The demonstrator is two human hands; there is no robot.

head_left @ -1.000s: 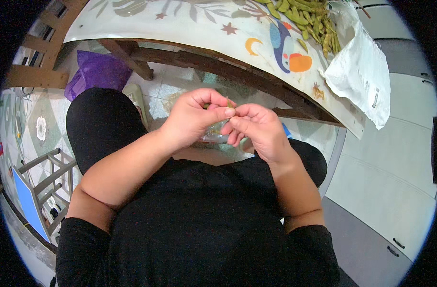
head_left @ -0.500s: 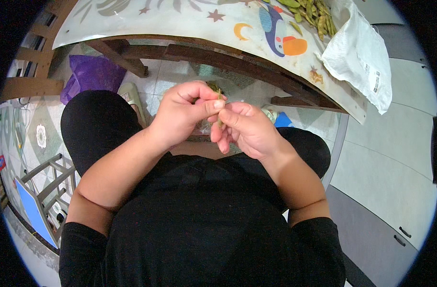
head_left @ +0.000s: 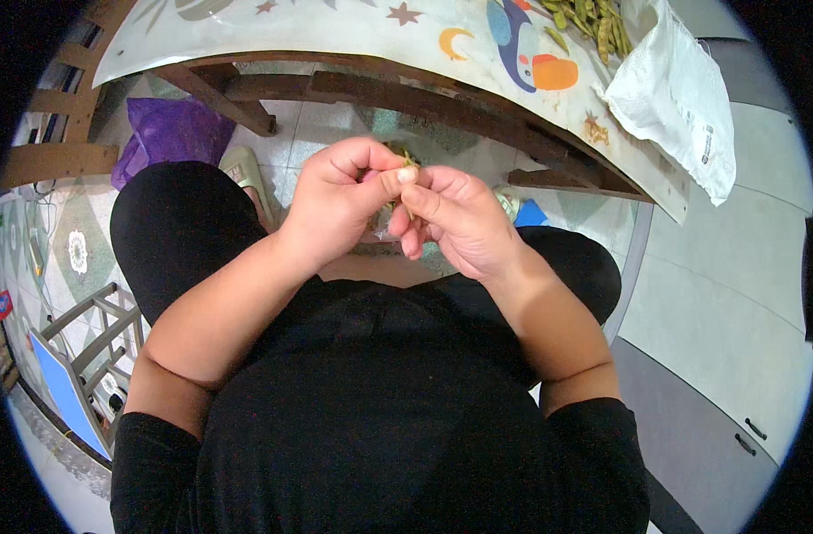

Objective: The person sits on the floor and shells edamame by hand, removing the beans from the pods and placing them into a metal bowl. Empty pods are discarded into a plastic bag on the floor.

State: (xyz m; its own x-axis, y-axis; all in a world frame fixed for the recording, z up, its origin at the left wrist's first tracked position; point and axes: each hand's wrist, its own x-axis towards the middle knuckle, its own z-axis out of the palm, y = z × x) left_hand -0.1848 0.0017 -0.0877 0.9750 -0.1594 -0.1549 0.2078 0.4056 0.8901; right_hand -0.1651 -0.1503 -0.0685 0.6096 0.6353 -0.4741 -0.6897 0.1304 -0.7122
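Pod (head_left: pixel 409 161), small and green, sits pinched between the two hands, just short of the long table (head_left: pixel 353 36). The left hand (head_left: pixel 339 187) has its thumb and pointing finger squeezed together around the top part, with no gap that I can see. The right hand (head_left: pixel 464 218) pinches just below with its thumb, and its other fingers curl loosely. The fingers hide most of the pod, so I cannot tell if it is whole or split. Half a second ago, more of it poked out above and below the thumbs; now only little bits show. That seems to mean the fingers have moved in closer, and the pod has not been let go. A second ago, both hands were lower in the picture. The view has tipped too, so less of the pile of pods (head_left: pixel 595 25) shows, next to the white sack (head_left: pixel 678 89).
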